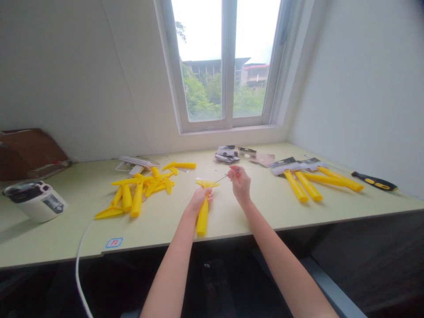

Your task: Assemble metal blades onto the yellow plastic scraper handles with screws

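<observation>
A: Position of the yellow tool (pixel 202 219)?

B: Centre, near edge of the tabletop (pixel 165 227). Handle towards the person, crosswise head pointing away. The left hand (pixel 199 198) has it.

A: Fingers?

B: Left fingers closed round the neck, just below the head. Right hand (pixel 241 186): fingers pinched on the red grip of a thin-shafted tool (pixel 221 179), shaft slanting in towards the head. Cannot tell whether its tip touches.

A: Weight, by your estimate?

B: Light. Looks like moulded plastic, probably stiff, unlikely to give under an ordinary squeeze. Likely to turn or skid sooner than bend.

A: Slippery?

B: Somewhat, I'd judge. The handle is rounded and looks smooth; a loose hold could let it roll. The neck seems the better purchase, close to the head, where it can resist twisting. Thicker handle for carrying.

A: Weak point?

B: The head's thin outer ends, at a guess. Keep pressure off those, and fingers out of the shaft's line.

A: Nearby?

B: Heap of yellow pieces (pixel 136 201) to the left; yellow handles (pixel 296 186) to the right, a black-and-yellow handled tool (pixel 374 181) beyond them.
</observation>
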`<state>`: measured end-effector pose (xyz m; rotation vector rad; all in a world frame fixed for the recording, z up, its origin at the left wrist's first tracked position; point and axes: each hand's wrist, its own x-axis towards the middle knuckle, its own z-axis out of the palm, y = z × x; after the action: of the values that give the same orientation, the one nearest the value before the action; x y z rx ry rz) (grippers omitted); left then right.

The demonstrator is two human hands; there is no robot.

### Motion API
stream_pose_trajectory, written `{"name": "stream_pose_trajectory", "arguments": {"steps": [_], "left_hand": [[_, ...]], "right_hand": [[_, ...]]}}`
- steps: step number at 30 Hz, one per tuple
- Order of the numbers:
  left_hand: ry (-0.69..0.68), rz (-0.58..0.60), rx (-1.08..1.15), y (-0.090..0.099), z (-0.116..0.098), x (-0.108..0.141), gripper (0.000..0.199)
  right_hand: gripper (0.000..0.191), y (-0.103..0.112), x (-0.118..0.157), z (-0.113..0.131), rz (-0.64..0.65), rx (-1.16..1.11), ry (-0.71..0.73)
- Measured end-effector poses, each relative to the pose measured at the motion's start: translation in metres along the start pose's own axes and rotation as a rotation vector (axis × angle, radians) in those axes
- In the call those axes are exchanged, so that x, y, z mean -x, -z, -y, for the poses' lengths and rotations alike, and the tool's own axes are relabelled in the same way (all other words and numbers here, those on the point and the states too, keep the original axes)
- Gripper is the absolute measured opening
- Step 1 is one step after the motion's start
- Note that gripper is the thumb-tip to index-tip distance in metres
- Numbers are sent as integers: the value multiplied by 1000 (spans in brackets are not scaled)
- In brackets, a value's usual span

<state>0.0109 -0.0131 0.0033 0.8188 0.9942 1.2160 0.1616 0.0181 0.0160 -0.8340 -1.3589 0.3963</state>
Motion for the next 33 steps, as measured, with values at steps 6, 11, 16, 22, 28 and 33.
{"name": "stream_pose_trajectory", "arguments": {"steps": [6, 11, 16, 22, 28, 33], "left_hand": [[2, 7, -36, -1, 1, 0, 16], [-17, 33, -27, 2, 4, -4, 15], [-31, 13, -52, 2, 6, -6, 15], [-8, 1, -120, -1, 3, 0, 16], [-18, -13, -186, -4, 0, 4, 14], [-52, 10, -215, -3, 1, 2, 14]], "right_hand": [[22, -2, 1, 2, 26, 14, 26], [23, -1, 1, 0, 39, 24, 28], [22, 0, -1, 2, 38, 61, 32], [27, 0, 0, 7, 32, 76, 65], [31, 1, 2, 8, 50, 117, 139], [40, 1, 1, 7, 101, 86, 153]]}}
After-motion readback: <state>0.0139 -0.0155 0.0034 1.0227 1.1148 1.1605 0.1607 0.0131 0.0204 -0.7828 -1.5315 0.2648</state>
